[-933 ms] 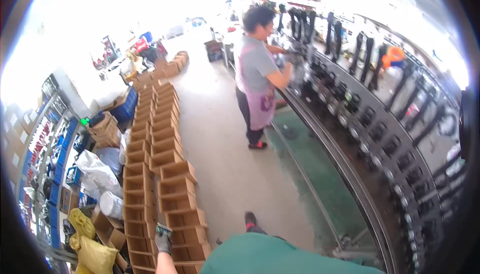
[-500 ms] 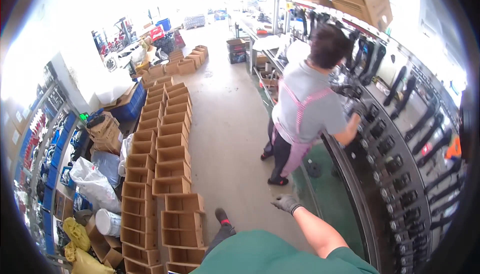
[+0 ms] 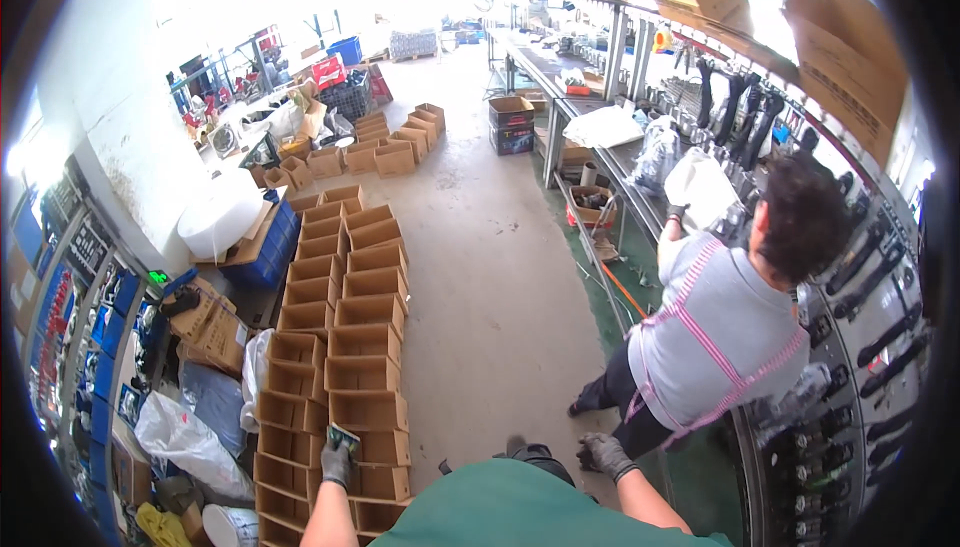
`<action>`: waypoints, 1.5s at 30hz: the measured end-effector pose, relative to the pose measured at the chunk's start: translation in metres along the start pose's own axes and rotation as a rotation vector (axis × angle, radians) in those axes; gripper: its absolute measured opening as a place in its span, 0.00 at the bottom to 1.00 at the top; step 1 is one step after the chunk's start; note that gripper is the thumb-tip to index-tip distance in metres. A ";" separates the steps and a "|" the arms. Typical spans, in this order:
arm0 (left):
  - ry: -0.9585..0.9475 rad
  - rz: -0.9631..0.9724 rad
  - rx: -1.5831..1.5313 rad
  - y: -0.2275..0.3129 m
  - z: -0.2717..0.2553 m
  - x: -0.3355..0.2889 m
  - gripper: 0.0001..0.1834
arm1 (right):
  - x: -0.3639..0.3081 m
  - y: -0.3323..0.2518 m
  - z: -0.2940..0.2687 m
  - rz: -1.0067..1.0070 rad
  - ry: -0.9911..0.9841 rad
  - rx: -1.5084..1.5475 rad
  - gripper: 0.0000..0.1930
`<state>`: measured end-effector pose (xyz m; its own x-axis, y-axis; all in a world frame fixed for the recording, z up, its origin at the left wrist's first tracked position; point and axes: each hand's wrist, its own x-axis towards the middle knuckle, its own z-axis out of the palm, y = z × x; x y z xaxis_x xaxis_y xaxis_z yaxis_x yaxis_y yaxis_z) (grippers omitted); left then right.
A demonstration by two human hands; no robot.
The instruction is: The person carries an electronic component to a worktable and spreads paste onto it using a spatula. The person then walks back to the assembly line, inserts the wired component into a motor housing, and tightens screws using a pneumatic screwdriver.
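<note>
My left hand (image 3: 337, 465), in a grey glove, is closed on a small flat green-and-white packet (image 3: 343, 438). It is over the near end of the rows of open cardboard boxes (image 3: 365, 409), and the packet's exact kind is too small to make out. My right hand (image 3: 606, 455), gloved the same way, hangs at my right with loosely bent fingers and nothing visible in it. Close beyond it stands a co-worker (image 3: 720, 347) in a grey shirt and pink-striped apron straps, whose gloved hand (image 3: 677, 213) reaches toward a white bag (image 3: 700, 187) on the bench.
Along the right runs a long workbench (image 3: 625, 157) with black parts on racks and cartons (image 3: 850, 57) above. At left are shelves with blue bins (image 3: 100, 387), a white sack (image 3: 185, 447) and a white bucket (image 3: 232, 525). A grey floor aisle (image 3: 470, 277) lies between.
My left hand has come into view with the packet over the boxes. The co-worker has shifted nearer on the right and turned toward the bench's far part. My right hand has lowered a little.
</note>
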<state>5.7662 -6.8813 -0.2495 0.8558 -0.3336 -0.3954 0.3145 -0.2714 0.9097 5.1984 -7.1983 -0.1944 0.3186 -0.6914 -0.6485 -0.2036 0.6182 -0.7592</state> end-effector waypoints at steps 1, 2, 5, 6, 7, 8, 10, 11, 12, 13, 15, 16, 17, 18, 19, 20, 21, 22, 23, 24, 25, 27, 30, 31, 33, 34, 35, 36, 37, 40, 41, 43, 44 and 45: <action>-0.015 0.006 0.033 0.041 0.027 0.025 0.09 | 0.004 -0.038 0.009 -0.027 0.068 -0.185 0.20; -0.026 0.021 0.061 0.080 0.051 0.044 0.08 | 0.024 -0.059 0.003 -0.291 0.034 -0.519 0.23; 0.007 -0.014 0.105 0.120 0.108 0.124 0.08 | 0.129 -0.101 0.005 0.008 0.060 -0.188 0.28; 0.013 -0.028 0.114 0.122 0.117 0.137 0.08 | 0.170 -0.122 0.009 0.011 0.056 -0.190 0.28; 0.071 -0.076 0.118 0.109 0.126 0.150 0.09 | 0.215 -0.149 0.018 0.054 0.018 -0.276 0.28; 0.131 -0.131 0.127 0.094 0.128 0.158 0.10 | 0.245 -0.169 0.028 0.107 -0.020 -0.363 0.28; 0.167 -0.223 0.155 0.084 0.129 0.163 0.10 | 0.288 -0.268 0.075 0.152 -0.038 -0.498 0.29; 0.183 -0.296 0.173 0.084 0.141 0.169 0.11 | 0.339 -0.294 0.083 0.065 -0.114 -0.647 0.29; 0.219 -0.380 0.181 0.076 0.147 0.164 0.11 | 0.378 -0.326 0.094 -0.092 -0.152 -0.733 0.28; 0.134 -0.392 0.202 0.072 0.143 0.178 0.11 | 0.415 -0.363 0.107 -0.255 -0.193 -0.807 0.27; 0.230 -0.473 0.194 0.072 0.156 0.204 0.09 | 0.476 -0.433 0.125 -0.348 -0.226 -0.715 0.26; 0.283 -0.549 0.159 0.069 0.159 0.214 0.09 | 0.500 -0.461 0.133 -0.425 -0.231 -0.585 0.24; 0.323 -0.627 0.158 0.074 0.169 0.222 0.09 | 0.515 -0.495 0.150 -0.399 -0.184 -0.595 0.22; 0.347 -0.710 0.239 0.086 0.185 0.239 0.08 | 0.532 -0.530 0.165 -0.383 -0.120 -0.604 0.21; 0.329 -0.727 0.339 0.092 0.195 0.262 0.10 | 0.561 -0.549 0.166 -0.327 -0.092 -0.622 0.19; 0.306 -0.741 0.439 0.101 0.203 0.290 0.11 | 0.590 -0.559 0.163 -0.272 -0.058 -0.640 0.17; 0.360 -0.947 0.454 0.058 0.174 0.303 0.16 | 0.631 -0.568 0.179 -0.212 -0.114 -0.589 0.16; -0.100 -0.697 1.250 0.035 0.165 0.319 0.20 | 0.671 -0.564 0.186 -0.155 -0.136 -0.547 0.15; -0.079 -0.671 1.180 0.046 0.187 0.356 0.21 | 0.699 -0.555 0.180 -0.007 -0.050 -0.511 0.14; -0.041 -0.646 1.058 0.066 0.220 0.399 0.22 | 0.742 -0.530 0.145 0.173 -0.021 -0.545 0.14; 0.057 -0.622 0.914 0.081 0.241 0.424 0.24 | 0.783 -0.511 0.132 0.427 -0.014 -0.546 0.15; 0.393 -0.646 0.207 0.194 0.334 0.509 0.27 | 0.778 -0.509 0.135 0.474 -0.007 -0.654 0.14; 0.363 -0.316 0.243 0.293 0.383 0.666 0.24 | 0.788 -0.554 0.187 0.509 -0.054 -0.685 0.14; 0.343 -0.143 0.231 0.332 0.400 0.715 0.21 | 0.802 -0.575 0.208 0.502 -0.073 -0.694 0.13; 0.269 -0.015 0.021 0.439 0.445 0.794 0.14 | 0.832 -0.609 0.244 0.485 -0.081 -0.699 0.13; 0.212 -0.044 -0.050 0.504 0.466 0.815 0.11 | 0.846 -0.622 0.260 0.477 -0.078 -0.690 0.13; 0.241 0.012 -0.061 0.512 0.466 0.847 0.10 | 0.870 -0.642 0.281 0.469 -0.106 -0.711 0.13; 0.268 0.070 -0.075 0.519 0.468 0.884 0.09 | 0.899 -0.662 0.301 0.460 -0.132 -0.733 0.13; 0.292 -0.001 -0.124 0.553 0.482 0.899 0.09 | 0.926 -0.679 0.314 0.457 -0.139 -0.736 0.12; 0.316 -0.059 -0.035 0.545 0.491 0.979 0.11 | 1.017 -0.740 0.358 0.448 -0.139 -0.733 0.12; 0.407 -0.120 0.009 0.517 0.494 0.990 0.14 | 1.048 -0.767 0.372 0.444 -0.141 -0.728 0.12; 0.615 -0.325 0.111 0.393 0.456 0.975 0.24 | 1.136 -0.840 0.406 0.446 -0.212 -0.783 0.12; 0.487 -0.492 0.433 0.426 0.483 0.975 0.26 | 1.177 -0.862 0.404 0.418 -0.156 -0.744 0.12; 0.389 -0.607 0.416 0.461 0.509 0.975 0.26 | 1.222 -0.889 0.404 0.370 -0.105 -0.698 0.12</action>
<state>6.5369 -7.7913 -0.2800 0.6913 0.2931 -0.6604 0.6547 -0.6409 0.4008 6.1426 -8.4420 -0.2890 0.1949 -0.4267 -0.8831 -0.8349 0.4004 -0.3777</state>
